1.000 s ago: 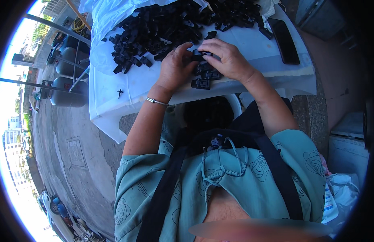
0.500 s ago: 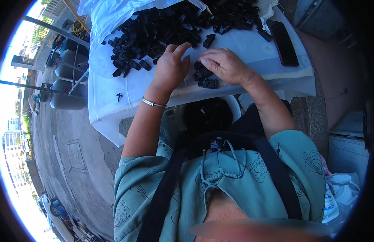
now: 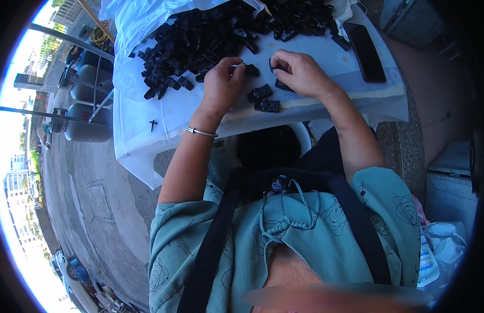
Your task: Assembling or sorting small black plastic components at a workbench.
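My left hand (image 3: 223, 83) is closed in a pinch at the near edge of a heap of small black plastic parts (image 3: 197, 41). A black plastic part (image 3: 251, 70) sits at its thumb and fingertip. Opposite it, my right hand (image 3: 304, 75) has its thumb and fingers curled together, with a dark sliver of another part showing at the tips. Beneath that hand a black piece (image 3: 283, 86) is partly hidden. Two more black parts, one (image 3: 259, 93) just behind the other (image 3: 267, 106), lie on the table near its front edge.
A white-covered table (image 3: 135, 138) carries the heap, with clear plastic sheeting (image 3: 142, 23) behind it. A dark phone (image 3: 365, 52) lies at the right. Below the table edge, a round tub (image 3: 306, 138) stands between my legs. A tiny black cross-shaped piece (image 3: 153, 124) lies at the left.
My hands have moved apart a little. The right hand has left the two parts at the front edge, which now show fully. A loose part near the heap is no longer at its former spot.
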Demonstrator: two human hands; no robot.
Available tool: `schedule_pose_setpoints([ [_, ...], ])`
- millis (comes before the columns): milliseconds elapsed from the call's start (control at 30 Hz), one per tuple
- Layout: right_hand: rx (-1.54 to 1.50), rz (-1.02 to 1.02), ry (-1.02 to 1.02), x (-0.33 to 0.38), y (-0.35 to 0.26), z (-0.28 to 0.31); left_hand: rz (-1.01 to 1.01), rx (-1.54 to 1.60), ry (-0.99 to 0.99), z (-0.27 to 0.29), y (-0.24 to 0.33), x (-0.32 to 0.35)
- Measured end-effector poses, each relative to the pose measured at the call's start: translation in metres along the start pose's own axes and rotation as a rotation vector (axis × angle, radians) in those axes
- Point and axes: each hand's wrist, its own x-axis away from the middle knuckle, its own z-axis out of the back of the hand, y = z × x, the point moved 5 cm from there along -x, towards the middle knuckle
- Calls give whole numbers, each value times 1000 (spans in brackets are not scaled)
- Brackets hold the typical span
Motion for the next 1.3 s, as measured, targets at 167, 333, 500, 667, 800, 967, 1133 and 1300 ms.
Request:
schedule_pose_setpoints([
  [167,-245,52,-120,14,-16,-10,-338,-475,205,15,21,13],
  [333,245,77,198,13,12,9,-203,-483,93,1,35,20],
  [500,239,107,85,15,2,6,-302,-558,39,-8,33,10],
  [667,-79,131,146,15,-1,1,-404,-370,-87,-8,19,12],
  [800,-33,384,206,9,-20,-19,-312,-195,-116,-6,19,15],
  [967,138,452,121,4,-34,-30,-358,-168,-135,-4,9,12],
  [1133,298,420,110,15,-30,-39,-615,-355,-77,20,24,28],
  [1300,137,413,278,9,-11,-5,-349,-742,320,55,0,24],
])
